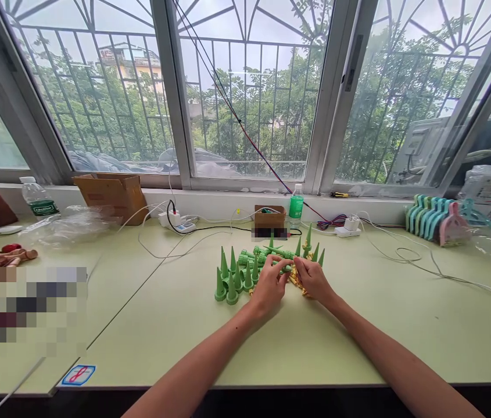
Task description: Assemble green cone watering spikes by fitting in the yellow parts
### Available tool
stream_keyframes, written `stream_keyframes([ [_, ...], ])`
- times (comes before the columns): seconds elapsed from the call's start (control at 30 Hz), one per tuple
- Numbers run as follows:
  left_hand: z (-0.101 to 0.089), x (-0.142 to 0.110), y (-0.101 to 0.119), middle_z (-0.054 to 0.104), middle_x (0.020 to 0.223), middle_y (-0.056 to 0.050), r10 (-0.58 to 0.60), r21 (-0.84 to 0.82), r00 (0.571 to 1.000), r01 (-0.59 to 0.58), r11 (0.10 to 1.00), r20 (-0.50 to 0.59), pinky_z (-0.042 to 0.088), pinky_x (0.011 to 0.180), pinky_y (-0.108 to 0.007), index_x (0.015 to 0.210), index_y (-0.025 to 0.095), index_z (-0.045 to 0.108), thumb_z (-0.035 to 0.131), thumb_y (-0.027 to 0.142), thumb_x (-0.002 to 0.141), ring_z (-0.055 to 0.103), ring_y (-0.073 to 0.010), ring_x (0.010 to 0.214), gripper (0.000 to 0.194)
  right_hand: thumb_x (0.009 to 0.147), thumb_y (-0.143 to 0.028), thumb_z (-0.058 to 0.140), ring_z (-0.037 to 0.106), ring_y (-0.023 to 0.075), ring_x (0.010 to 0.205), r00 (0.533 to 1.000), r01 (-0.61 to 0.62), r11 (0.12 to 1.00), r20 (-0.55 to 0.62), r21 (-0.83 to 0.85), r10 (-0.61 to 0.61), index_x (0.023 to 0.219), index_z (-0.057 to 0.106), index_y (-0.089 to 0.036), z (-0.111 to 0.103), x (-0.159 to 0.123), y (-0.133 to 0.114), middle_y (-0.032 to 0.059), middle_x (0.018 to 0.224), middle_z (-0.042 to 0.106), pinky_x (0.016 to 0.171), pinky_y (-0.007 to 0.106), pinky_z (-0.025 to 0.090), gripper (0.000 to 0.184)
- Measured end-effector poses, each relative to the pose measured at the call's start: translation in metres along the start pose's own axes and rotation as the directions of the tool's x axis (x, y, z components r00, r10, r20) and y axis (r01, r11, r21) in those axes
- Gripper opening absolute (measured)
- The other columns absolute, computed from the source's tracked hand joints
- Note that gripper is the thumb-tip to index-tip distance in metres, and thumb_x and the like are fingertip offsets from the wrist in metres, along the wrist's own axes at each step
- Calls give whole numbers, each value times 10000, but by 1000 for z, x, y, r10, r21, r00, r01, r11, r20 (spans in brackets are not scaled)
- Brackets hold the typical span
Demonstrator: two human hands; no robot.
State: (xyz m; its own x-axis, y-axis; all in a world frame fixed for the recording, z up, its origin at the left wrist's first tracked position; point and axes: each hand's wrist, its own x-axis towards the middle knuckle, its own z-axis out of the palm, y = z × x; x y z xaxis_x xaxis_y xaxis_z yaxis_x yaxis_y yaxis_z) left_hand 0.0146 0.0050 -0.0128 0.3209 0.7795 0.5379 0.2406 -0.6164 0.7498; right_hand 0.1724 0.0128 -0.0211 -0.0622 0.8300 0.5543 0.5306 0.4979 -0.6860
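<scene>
Close together over the table, my two hands meet at a green plastic spike piece [287,268]. My left hand [271,283] has its fingers closed around that piece. My right hand [311,276] is pinched at the piece's other end; whatever sits between its fingertips is hidden. Several green cone-shaped spikes [232,290] stand upright on flat bases left of my hands. Behind the hands lie long green spike pieces [251,255] with ribbed collars, on their sides. Small yellow parts [296,278] are heaped beside and under my right hand. More green spikes [308,239] point up behind it.
Along the windowsill side are a small cardboard box [270,218], a green-labelled bottle [296,204], power strips [347,231] and loose white cables [415,255]. Small hangers [432,217] stand at right. A larger carton [110,194] and plastic bags [73,223] are at left.
</scene>
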Motion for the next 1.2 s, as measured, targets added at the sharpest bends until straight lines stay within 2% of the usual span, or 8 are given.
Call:
stream_keyframes([
  [0.13,1,-1,-2,491,1140,-80,16,45,999,-14,999,-50,511,646,-281,1177,267,593,485,201,884,537,-95,641,320,965,-556,307,400,118,449,1000,-1,1000,10,29,1,627,413,-211,0,0,-2,-36,487,430,469,251,323,494],
  [0.27,2,2,-4,524,1080,-86,-100,-59,988,93,994,-120,480,508,-247,1172,204,508,530,294,870,514,-68,537,315,966,-536,339,390,114,459,999,-24,998,-37,49,26,636,368,-217,-1,0,-2,-46,509,405,472,243,321,460],
  [0.33,2,3,-4,555,944,-61,-185,-168,979,168,971,-87,434,411,-223,1053,173,515,493,418,891,496,-66,467,295,965,-535,347,392,112,462,997,-35,998,-64,47,38,643,358,-217,-1,0,-2,-50,513,396,476,238,322,452],
  [0.4,2,5,-3,548,805,-26,-248,-260,969,234,937,-20,390,350,-204,905,166,513,423,529,900,489,-72,425,374,965,-538,344,400,112,469,997,-34,998,-73,43,37,649,361,-216,-2,0,-2,-49,521,404,484,236,330,452],
  [0.47,2,5,-2,522,697,2,-272,-306,962,270,913,37,379,338,-192,811,169,492,398,592,888,497,-83,418,440,964,-544,340,404,113,477,997,-24,999,-68,34,26,646,366,-214,-2,1,-3,-46,524,414,491,236,336,459],
  [0.57,3,4,-2,488,600,30,-261,-300,963,270,915,71,381,349,-181,788,173,483,441,610,863,502,-91,416,445,964,-543,341,401,115,486,998,-12,1000,-57,20,13,638,370,-214,-2,1,-3,-41,524,419,493,236,338,465],
  [0.8,2,3,-3,588,863,-39,-238,-271,969,246,931,64,359,311,-175,856,172,494,522,616,812,496,-60,418,447,960,-554,340,390,118,464,999,-29,999,-44,43,31,644,371,-218,-1,0,3,-44,510,410,471,240,324,463],
  [1.2,-1,3,-4,567,974,-53,-191,-153,981,187,970,-13,389,403,-170,1077,192,551,617,416,795,475,-53,502,366,961,-558,329,391,123,439,999,-45,995,8,89,44,609,370,-222,0,0,-1,-37,466,418,456,251,327,488],
])
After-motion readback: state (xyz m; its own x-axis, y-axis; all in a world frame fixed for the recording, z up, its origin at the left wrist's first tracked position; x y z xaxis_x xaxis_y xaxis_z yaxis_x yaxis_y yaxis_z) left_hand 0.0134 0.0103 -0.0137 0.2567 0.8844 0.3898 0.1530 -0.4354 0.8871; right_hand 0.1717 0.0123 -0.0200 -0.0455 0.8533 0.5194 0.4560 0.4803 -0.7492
